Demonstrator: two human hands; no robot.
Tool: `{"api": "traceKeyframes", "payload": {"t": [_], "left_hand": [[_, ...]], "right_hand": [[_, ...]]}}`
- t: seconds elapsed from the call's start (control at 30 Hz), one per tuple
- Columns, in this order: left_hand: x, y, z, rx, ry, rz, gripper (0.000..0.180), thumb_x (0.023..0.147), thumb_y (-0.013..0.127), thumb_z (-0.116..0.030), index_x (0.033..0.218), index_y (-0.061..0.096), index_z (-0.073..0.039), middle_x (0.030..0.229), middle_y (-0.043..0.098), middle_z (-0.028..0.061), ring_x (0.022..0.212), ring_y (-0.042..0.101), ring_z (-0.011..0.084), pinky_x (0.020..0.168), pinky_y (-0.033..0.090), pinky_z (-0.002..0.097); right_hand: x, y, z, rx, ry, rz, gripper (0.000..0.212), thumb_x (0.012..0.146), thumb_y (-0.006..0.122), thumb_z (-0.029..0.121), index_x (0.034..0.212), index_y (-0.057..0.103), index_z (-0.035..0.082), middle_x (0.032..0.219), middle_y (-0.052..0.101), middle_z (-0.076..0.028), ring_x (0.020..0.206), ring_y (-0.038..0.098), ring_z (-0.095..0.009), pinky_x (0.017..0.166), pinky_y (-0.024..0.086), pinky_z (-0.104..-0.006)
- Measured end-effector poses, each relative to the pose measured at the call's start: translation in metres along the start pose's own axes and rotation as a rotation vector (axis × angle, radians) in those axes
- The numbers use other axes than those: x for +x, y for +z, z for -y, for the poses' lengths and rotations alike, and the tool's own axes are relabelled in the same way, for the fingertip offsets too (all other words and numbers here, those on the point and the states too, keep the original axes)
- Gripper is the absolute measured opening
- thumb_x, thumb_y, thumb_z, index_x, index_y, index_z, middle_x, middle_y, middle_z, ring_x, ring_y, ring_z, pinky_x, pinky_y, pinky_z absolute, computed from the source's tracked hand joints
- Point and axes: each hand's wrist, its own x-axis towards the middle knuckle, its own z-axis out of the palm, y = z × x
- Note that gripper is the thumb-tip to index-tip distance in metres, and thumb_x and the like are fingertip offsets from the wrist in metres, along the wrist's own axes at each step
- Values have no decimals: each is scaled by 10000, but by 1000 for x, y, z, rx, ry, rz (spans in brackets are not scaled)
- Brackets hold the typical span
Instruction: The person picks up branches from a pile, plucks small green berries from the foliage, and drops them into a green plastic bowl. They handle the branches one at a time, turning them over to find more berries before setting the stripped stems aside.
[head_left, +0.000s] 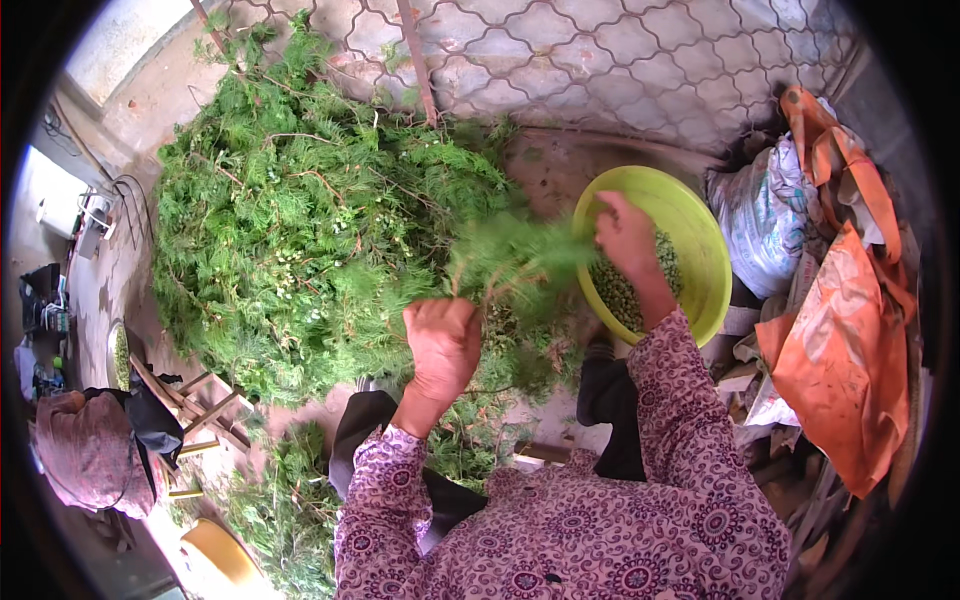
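Note:
My left hand (pixel 442 345) is closed around the stem of a green leafy conifer sprig (pixel 515 255), whose feathery tip is blurred and reaches toward the basin. Over the yellow-green basin (pixel 712 250) is my right hand (pixel 630 238), its fingers curled together near the sprig's tip; whatever they hold is too small to make out. Many small round green cones (pixel 665 265) cover the bottom of the basin. Beyond my left hand spreads a large heap of cut conifer branches (pixel 300 230), with pale green cones among the leaves.
A wire mesh (pixel 600 70) stands behind the heap. On the right are a white woven sack (pixel 765 215) and an orange sheet bag (pixel 840 350). Toward the left are a wooden stool (pixel 205 400), a person's clothed body (pixel 95 450) and a yellow tub (pixel 220 555).

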Motion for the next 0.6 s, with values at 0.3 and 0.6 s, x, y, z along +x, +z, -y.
{"api": "traceKeyframes", "payload": {"t": [0.3, 0.6], "left_hand": [[12, -3, 27, -1430, -785, -285, 91, 815, 568, -12, 780, 535, -90, 674, 531, -24, 559, 442, 59, 570, 415, 207], [15, -8, 40, -1745, -1032, -324, 74, 834, 567, -135, 839, 514, -85, 695, 487, -1, 628, 472, 128, 633, 479, 376]], "right_hand": [[15, -45, -90, -819, -201, -317, 290, 744, 561, 112, 1025, 592, 48, 902, 611, -172, 818, 596, -298, 744, 472, -342], [12, -48, -54, 587, 441, 81, 376, 755, 612, 180, 1057, 556, -36, 896, 620, -60, 785, 577, -126, 710, 460, -253]]}}
